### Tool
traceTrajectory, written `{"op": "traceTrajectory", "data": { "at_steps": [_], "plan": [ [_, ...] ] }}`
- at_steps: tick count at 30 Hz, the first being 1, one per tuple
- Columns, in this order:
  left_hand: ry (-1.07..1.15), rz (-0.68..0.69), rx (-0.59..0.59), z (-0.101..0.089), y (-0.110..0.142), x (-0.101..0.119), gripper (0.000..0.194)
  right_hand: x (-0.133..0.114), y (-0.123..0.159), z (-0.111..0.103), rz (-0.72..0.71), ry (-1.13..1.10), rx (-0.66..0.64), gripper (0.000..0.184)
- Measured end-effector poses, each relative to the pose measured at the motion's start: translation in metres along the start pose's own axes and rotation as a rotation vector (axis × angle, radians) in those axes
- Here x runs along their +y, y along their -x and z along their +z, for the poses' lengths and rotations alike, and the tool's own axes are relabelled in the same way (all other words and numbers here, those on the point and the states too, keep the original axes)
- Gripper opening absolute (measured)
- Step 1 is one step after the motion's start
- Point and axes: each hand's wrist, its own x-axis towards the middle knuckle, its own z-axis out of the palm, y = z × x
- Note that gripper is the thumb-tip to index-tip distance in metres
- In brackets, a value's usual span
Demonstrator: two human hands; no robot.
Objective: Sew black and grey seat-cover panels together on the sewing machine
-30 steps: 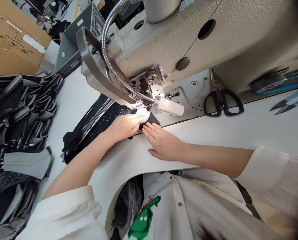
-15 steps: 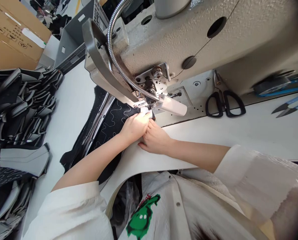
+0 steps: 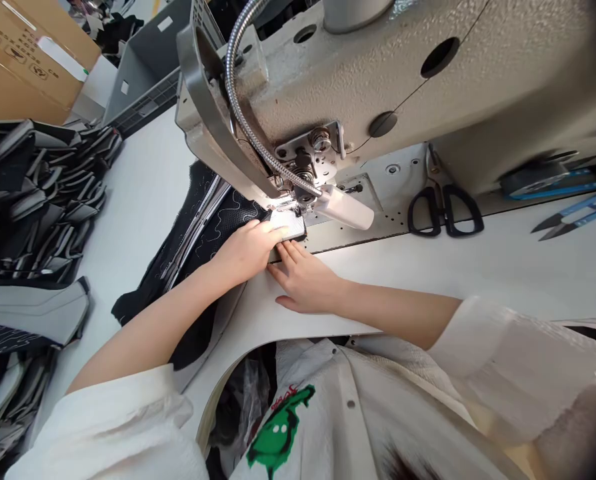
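A black fabric piece with white wavy stitching lies under the sewing machine, its light grey end by the needle area. My left hand is closed on this fabric, with a fingertip on the light grey end. The rest of that grip is partly hidden. My right hand rests on the table edge just below, fingers stretched and apart, fingertips at the near edge of the light grey end. A white lamp head lights the needle area, where the presser foot is mostly hidden.
Black-handled scissors lie on the machine bed. Blue-handled snips are at the far right. Piles of black and grey fabric pieces cover the left side. A grey crate and a cardboard box stand behind.
My hands have come apart: the left slid left along the fabric, uncovering its light grey end. The right hand's fingers have straightened. The view has shifted slightly.
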Motion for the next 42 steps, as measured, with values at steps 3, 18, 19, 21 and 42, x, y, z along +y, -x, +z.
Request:
{"op": "traceTrajectory", "data": {
  "at_steps": [3, 18, 19, 21, 42],
  "plan": [
    [0.044, 0.029, -0.012, 0.002, -0.001, 0.005, 0.054, -0.002, -0.001, 0.001, 0.002, 0.019, -0.002, 0.075],
    [0.179, 0.153, 0.19, 0.024, -0.032, -0.022, 0.057, 0.011, -0.019, 0.001, 0.108, -0.031, -0.03, 0.073],
    [0.185, 0.156, 0.209, 0.026, -0.035, -0.025, 0.056, 0.012, -0.019, 0.002, 0.111, -0.039, -0.027, 0.072],
    [0.19, 0.145, 0.232, 0.029, -0.038, -0.028, 0.054, 0.012, -0.019, 0.002, 0.113, -0.053, -0.023, 0.07],
    [0.234, 0.03, 0.401, 0.054, -0.039, -0.02, 0.054, 0.019, -0.008, 0.003, -0.186, -0.076, 0.348, 0.027]
  ]
}}
